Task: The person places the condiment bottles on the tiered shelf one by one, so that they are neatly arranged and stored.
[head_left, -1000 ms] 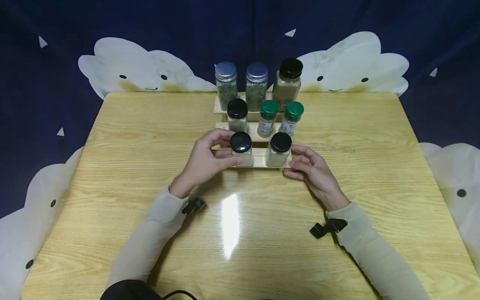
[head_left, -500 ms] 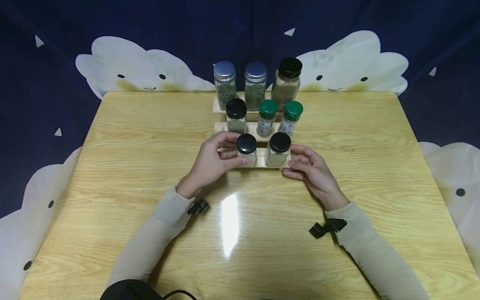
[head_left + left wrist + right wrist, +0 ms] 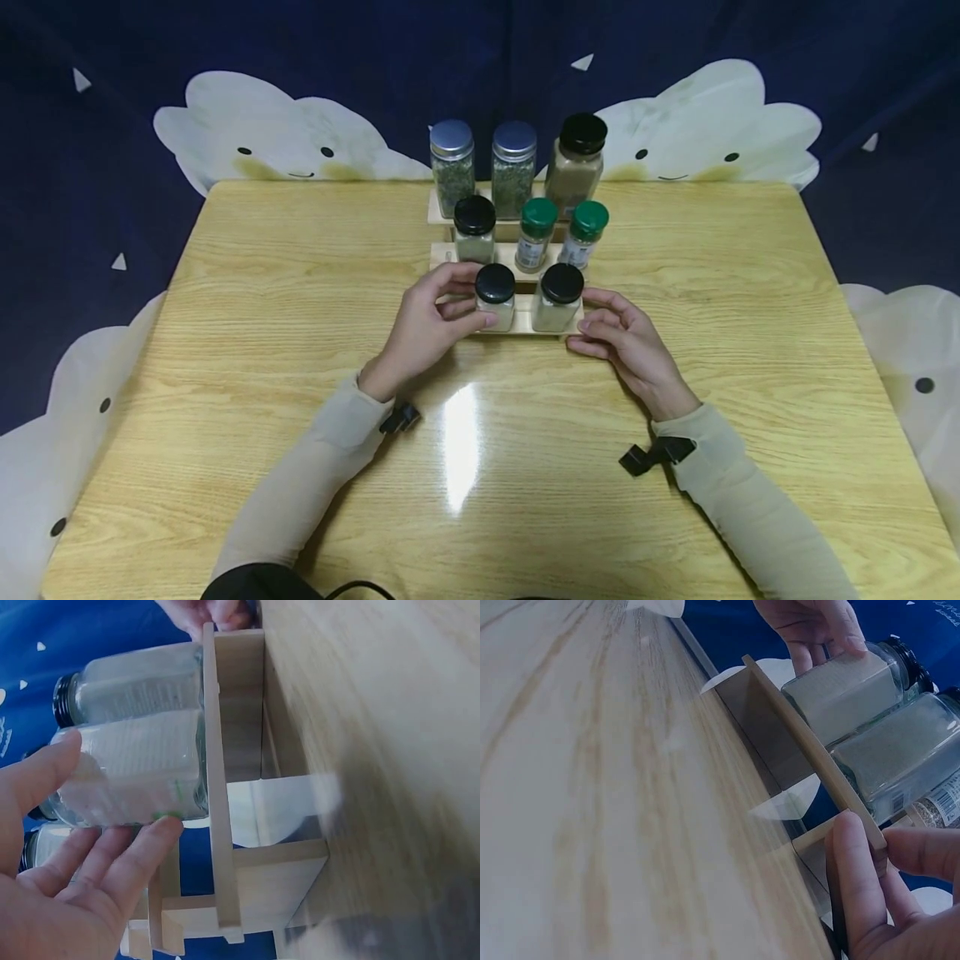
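Note:
A wooden tiered spice rack (image 3: 522,320) stands on the table with jars on its steps. On its lowest step, my left hand (image 3: 423,327) holds a square glass jar with a black lid (image 3: 495,284), thumb on the near side and fingers on its left and behind. The left wrist view shows this glass jar (image 3: 139,769) between thumb and fingers, its base at the step board (image 3: 217,787). My right hand (image 3: 630,346) pinches the step's right end, fingers either side of the board (image 3: 817,754). Beside it stands another black-lidded jar (image 3: 556,307), apart from the held one.
The middle step bears a black-lidded jar (image 3: 475,229) and two green-capped bottles (image 3: 531,237) (image 3: 583,235). At the top are two silver-lidded herb jars (image 3: 453,171) (image 3: 513,173) and a tall black-lidded jar (image 3: 574,171). A dark curtain (image 3: 480,50) hangs behind the wooden table (image 3: 300,275).
My left hand has shifted the front left jar a little to the right along the lowest step, closer to the other one. The right hand stays at the rack's end.

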Available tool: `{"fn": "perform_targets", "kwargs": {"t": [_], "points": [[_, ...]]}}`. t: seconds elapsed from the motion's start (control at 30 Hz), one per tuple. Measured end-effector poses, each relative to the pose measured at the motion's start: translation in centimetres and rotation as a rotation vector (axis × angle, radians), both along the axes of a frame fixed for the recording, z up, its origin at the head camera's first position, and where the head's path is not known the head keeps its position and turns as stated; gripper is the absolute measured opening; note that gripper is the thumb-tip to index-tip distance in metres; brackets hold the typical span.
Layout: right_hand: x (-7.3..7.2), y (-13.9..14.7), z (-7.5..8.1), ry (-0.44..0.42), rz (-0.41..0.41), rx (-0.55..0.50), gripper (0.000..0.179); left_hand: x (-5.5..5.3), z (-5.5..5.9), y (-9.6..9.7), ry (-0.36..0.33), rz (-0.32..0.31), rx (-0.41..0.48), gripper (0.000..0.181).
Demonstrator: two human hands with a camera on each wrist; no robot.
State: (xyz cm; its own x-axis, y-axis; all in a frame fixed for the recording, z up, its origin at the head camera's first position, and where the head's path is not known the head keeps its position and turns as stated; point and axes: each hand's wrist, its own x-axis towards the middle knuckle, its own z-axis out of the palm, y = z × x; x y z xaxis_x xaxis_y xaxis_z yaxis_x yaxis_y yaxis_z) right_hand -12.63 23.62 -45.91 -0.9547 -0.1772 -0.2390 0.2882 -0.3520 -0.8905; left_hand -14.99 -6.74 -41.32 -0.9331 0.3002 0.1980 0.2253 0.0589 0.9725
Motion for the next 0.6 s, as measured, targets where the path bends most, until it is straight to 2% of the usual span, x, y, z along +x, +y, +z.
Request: {"fn": "perform_targets", "kwargs": {"t": [0.2, 0.33, 0.5, 0.6], "points": [[0.2, 0.2, 0.0, -0.004, -0.006, -0.003, 0.042, 0.4, -0.4, -0.2, 0.044, 0.005, -0.001, 0.058], [0.3, 0.2, 0.1, -0.027, -0.009, 0.000, 0.042, 1.0, -0.6, -0.9, 0.117, 0.045, -0.022, 0.050], [0.6, 0.8, 0.5, -0.094, 0.010, -0.036, 0.038, 1.7, -0.8, -3.1, 0.218, 0.116, -0.021, 0.031], [0.9, 1.9, 1.0, -0.114, 0.022, -0.049, 0.036, 1.7, -0.7, -4.9, 0.254, 0.164, -0.027, 0.023]]}}
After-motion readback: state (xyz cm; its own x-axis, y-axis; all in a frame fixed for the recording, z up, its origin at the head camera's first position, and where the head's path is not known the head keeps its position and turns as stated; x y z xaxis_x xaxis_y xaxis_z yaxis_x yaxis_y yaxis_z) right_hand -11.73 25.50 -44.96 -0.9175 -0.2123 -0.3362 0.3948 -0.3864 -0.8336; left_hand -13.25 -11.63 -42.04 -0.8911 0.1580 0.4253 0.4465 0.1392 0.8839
